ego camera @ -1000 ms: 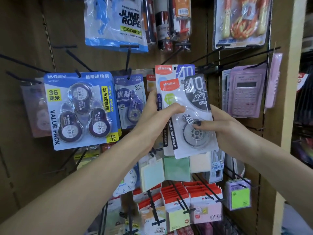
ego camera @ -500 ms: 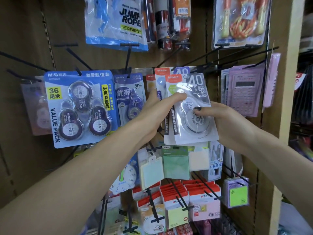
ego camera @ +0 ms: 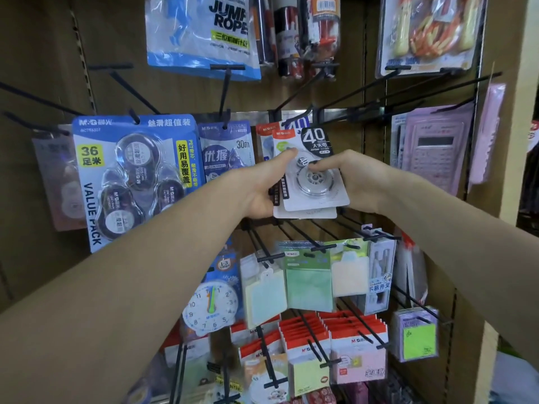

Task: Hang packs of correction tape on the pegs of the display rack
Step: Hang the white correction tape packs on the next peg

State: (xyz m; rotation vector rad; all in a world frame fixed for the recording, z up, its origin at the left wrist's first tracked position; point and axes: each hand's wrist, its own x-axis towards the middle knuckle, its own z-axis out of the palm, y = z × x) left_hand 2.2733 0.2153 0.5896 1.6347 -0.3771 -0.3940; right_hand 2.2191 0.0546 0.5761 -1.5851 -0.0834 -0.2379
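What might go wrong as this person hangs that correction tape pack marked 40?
1. Both hands, left hand and right hand, hold the 40 pack by its sides; its top hole may miss the peg, which the pack hides.
2. A second pack sits loosely behind; it could slip and fall.

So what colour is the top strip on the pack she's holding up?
Orange-red, beside a black panel with a white 40, on the correction tape pack; the head view shows it.

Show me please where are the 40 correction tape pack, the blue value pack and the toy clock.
40 correction tape pack (ego camera: 316,182): head view, clear tape wheel.
Blue value pack (ego camera: 90,155): head view, yellow 36 label.
Toy clock (ego camera: 211,307): head view, dial centre.
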